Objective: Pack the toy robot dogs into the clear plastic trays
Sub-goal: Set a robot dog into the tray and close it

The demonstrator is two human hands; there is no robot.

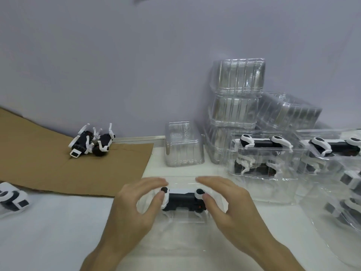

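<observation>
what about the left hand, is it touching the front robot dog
Touching. The head view shows the left hand pinching the toy robot dog at its white hip.

We are at a packing bench in a small workshop or factory room, not a home. We work on a plain white table [58, 235] pushed against a bare pale wall [117, 55]. Empty clear plastic trays [237, 79] stand nested in tall stacks by the wall, with a shorter stack [183, 145] beside them. To our right lie filled trays [261, 159], each holding the same black-and-white toy robot dog. More identical dogs lie loose: a pair [91, 141] on a sheet of brown cardboard [48, 173], another [11, 198] at the left edge. Our left hand [134, 206] and right hand [230, 206] grip the nearest dog [182, 200].
</observation>
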